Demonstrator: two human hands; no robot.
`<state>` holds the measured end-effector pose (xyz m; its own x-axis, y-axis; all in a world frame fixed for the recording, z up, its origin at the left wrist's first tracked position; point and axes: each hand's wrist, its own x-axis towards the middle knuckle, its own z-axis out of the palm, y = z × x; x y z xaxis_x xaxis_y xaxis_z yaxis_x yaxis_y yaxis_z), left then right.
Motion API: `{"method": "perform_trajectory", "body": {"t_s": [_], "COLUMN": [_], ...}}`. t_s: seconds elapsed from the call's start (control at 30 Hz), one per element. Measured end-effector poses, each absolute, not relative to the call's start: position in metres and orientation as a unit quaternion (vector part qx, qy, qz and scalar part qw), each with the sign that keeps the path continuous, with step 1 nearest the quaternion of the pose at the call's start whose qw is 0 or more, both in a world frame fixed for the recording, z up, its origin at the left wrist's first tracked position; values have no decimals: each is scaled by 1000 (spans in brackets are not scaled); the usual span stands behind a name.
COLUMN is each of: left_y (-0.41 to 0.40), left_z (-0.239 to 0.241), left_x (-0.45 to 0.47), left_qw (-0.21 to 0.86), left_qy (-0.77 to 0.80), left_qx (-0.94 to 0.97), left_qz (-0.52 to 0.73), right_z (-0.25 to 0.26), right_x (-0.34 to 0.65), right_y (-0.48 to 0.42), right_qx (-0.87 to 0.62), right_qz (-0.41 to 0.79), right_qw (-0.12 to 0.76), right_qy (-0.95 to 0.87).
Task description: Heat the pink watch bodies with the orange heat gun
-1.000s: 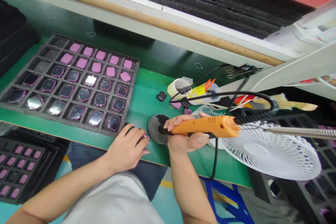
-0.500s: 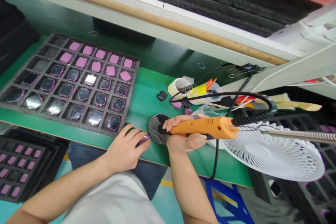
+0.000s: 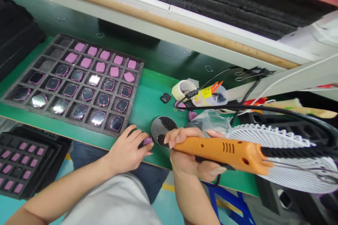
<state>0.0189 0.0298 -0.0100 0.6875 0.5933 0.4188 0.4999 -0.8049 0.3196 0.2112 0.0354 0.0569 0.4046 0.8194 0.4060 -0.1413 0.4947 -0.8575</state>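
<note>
My right hand (image 3: pixel 190 151) is wrapped round an orange electric screwdriver (image 3: pixel 224 151), whose black cable runs off to the right. Its tip points left, down beside a round black perforated disc (image 3: pixel 163 126) on the green bench. My left hand (image 3: pixel 129 151) rests at the bench's front edge, fingers curled on a small purple watch case (image 3: pixel 147 141). Just left of that hand lies a grey foam tray (image 3: pixel 76 81) with several purple-rimmed watch cases, some face up, some pink backs up.
A white fan (image 3: pixel 285 158) lies right of the screwdriver. Behind it stand a tape roll (image 3: pixel 183 88), a clear cup of small tools (image 3: pixel 213 95) and a plastic bag. A small black part (image 3: pixel 166 97) lies alone. Another tray of pink parts (image 3: pixel 18 161) sits below left.
My right hand has tilted the screwdriver so its rear swings down towards me, tip near the purple case. My left hand's fingers have closed tighter on the case.
</note>
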Motion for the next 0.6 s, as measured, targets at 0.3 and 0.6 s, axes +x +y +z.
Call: {"method": "perform_trajectory", "body": {"t_s": [0.3,0.6], "left_y": [29,29], "left_z": [-13,-13], "left_x": [19,19], "left_qw": [88,92], "left_qy": [299,300], "left_qx": [911,912], "left_qz": [270,265], "right_z": [43,37], "right_x": [202,206], "right_y": [33,31], "right_qx": [-368,-356], "right_qz": [326,338], "right_qw": [749,743], "right_qy": [-445,-455]}}
